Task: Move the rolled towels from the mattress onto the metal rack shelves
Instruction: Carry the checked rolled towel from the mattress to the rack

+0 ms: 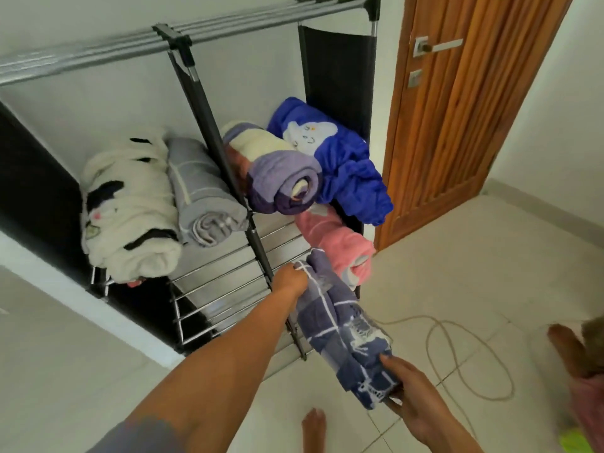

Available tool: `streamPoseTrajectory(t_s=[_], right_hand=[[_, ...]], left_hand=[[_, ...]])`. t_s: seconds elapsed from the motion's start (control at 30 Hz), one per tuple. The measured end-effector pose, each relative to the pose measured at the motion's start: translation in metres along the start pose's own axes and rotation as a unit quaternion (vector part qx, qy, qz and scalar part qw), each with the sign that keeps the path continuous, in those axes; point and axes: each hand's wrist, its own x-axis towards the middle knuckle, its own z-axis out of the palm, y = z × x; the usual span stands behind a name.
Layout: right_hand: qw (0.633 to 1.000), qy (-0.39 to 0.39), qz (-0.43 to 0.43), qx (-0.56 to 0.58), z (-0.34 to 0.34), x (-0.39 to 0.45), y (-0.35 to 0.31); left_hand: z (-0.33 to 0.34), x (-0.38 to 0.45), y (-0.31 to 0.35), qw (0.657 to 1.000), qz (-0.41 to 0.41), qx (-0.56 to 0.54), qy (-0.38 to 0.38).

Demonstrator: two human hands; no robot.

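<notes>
Seen from above, a metal rack (209, 273) against a white wall, black fabric panels at its sides, bare chrome bars across the lower shelves.

On the upper shelf, far left: a rolled white towel with black markings (127, 210), lying lengthwise, its open end toward the camera. Pressed against its right side: a rolled grey towel (202, 194), touching the rack's black centre post (209, 132).

Right of the post, same level: a rolled purple-and-cream towel (277, 171), spiral end facing forward. Beside and partly behind it: a loosely bundled blue towel with a white cartoon figure (340, 158), its folds spilling over the shelf's right edge. Just below: a rolled pink towel (336, 243) on the next shelf down, its end jutting past the front bars.

Centre, in front of the rack: a rolled blue checked towel (340, 325), tilted, held in mid-air between two hands, upper end close beside the pink roll and over the front rail of the lower right shelf, not resting on it as far as can be told. Left hand (289, 281), arm outstretched, clamped on the roll's upper end. Right hand (413, 392), well apart from the left, closed around the lower end, fingers wrapped under the fringe.

Below, a bare foot (313, 426) on pale floor tiles. Further right: a looped pale cord (470, 364) on the floor, a wooden door (457, 109) with a metal lever handle behind, and at the frame's right edge part of another person (581, 361), blurred.
</notes>
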Motion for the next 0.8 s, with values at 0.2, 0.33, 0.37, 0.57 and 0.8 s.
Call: streamPoseTrajectory(t_s=[0.2,0.33,0.37,0.57,0.8], right_hand=[[0.999,-0.010,-0.024,0.019,0.052,0.078,-0.033],[0.999,-0.020,-0.036,0.036,0.090,0.121,-0.041],[0.998,-0.021,-0.043,0.040,0.099,0.129,-0.045],[0.992,-0.066,-0.095,0.048,0.153,0.171,-0.075],[0.988,-0.110,-0.104,-0.013,0.189,0.181,-0.096]], left_hand=[[0.007,0.100,0.021,0.997,-0.007,0.070,0.011],[0.011,0.151,0.025,0.992,0.038,0.119,0.031],[0.010,0.159,0.028,0.992,0.037,0.113,0.034],[0.001,0.193,0.037,0.987,0.083,0.130,0.040],[0.016,0.193,0.019,0.977,0.045,0.199,-0.065]])
